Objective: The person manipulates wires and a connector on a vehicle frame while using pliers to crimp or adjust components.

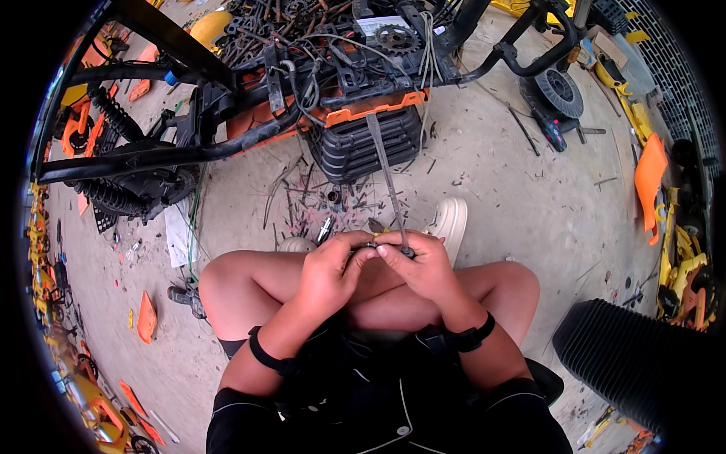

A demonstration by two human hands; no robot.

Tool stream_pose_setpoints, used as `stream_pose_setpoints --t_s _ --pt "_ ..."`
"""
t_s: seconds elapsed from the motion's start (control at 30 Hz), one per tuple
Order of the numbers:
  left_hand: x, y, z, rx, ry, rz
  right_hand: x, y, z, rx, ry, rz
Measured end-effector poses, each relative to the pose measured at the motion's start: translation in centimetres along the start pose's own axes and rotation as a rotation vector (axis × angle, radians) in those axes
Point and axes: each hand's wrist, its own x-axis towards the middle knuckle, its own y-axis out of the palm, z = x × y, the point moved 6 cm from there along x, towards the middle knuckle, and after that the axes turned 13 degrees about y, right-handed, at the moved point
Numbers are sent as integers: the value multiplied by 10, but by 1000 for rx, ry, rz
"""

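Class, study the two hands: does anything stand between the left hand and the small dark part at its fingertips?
Nothing visible: the left hand appears to touch the small dark part directly. The long metal tool juts from the right hand, to the right of that contact.

Small part (372,245) between fingers (395,237), mostly hidden

The long rod (391,189) looks like bare grey metal, smooth with a dull sheen, while the frame tubing (136,162) appears black-coated, with a soft gloss. The ribbed box (370,144) looks like matt black plastic, the orange panel (650,181) smooth plastic, the white sheet (180,236) paper, the floor (529,219) matt concrete.
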Motion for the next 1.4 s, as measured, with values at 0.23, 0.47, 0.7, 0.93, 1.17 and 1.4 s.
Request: stream_pose_setpoints --t_s 0.23,0.47,0.7,0.93,1.17,1.4 --pt "-1 -1 -1 -24 -3 55 -1 -1 4 -59 -9 15" --pt "3 -4 -4 -51 39 69 0 -1 2 -35 18 44" --pt "2 -4 -4 -85 23 84 -1 1 0 -28 58 57" --pt "3 -4 -4 -83 3 93 -1 1 2 -75 47 55" --pt "2 -5 -5 -60 2 89 -1 3 -1 -64 54 68" --pt "1 -5 -5 -44 -3 96 -2 6 -3 -20 120 102"
